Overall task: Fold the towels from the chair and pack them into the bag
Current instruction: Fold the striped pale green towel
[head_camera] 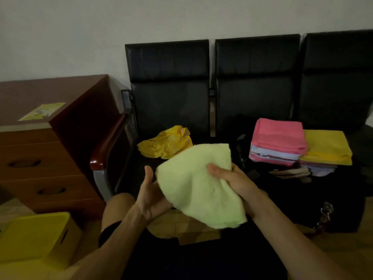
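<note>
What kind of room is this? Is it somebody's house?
Probably an office or waiting room, not a home: a row of joined black chairs stands against a plain wall, and a wooden desk with drawers is beside it.

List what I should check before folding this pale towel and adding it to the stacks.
1. Right hand grip on pale towel: ok, thumb pinches its edge.
2. Left hand grip: not ok, palm open, thumb off the towel.
3. Towel folded flat: not ok, it hangs draped between the hands.
4. Stacks ready for another: ok, both are squared and side by side.
5. Room in bag: cannot tell, too dark.
6. Chair cleared: not ok, a crumpled yellow towel lies on the seat.
</note>
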The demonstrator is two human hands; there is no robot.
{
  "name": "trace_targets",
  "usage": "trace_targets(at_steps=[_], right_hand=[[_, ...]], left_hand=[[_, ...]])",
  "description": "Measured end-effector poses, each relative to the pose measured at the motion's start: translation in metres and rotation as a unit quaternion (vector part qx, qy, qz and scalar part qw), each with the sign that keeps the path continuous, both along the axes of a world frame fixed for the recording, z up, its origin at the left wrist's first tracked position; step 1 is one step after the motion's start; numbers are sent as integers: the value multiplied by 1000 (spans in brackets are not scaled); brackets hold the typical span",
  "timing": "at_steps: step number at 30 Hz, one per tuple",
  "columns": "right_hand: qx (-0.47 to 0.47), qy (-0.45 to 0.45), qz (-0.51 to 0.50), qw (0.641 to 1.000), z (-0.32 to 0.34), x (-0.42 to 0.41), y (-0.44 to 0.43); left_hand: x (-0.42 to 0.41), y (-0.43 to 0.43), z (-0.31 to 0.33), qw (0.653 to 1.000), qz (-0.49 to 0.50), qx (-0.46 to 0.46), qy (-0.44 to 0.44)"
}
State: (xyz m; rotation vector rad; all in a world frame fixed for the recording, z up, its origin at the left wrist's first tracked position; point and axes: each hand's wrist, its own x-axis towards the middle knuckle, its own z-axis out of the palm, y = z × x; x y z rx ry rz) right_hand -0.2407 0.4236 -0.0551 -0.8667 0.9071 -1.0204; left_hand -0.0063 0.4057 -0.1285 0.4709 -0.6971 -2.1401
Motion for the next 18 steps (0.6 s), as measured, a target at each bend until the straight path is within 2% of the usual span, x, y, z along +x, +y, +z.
trace_targets(at_steps=[1,3,8,10,12,16,18], right_hand=[[25,-28,-12,999,-3,-12,1],[62,-63,-40,995,-9,-36,2],[100,-79,-131,983,-27,-112,1],[110,-85,-165,977,-35,-139,4],[118,-89,-158,976,-48,-155,10],[153,-58,-152,975,-74,-197,22],[146,-18,-191,970,-79,-225,17]], left_hand=[[-13,-1,-3,1000,-24,3,-9],[-37,-2,3,994,-56,-10,-90],[-114,-32,30,953,-93,-58,-283],[-143,-45,34,948,-89,-55,-301],[-163,-56,35,946,-83,-46,-309],[-220,-82,31,933,-136,-59,-329],[-248,-95,27,928,-175,-68,-322]])
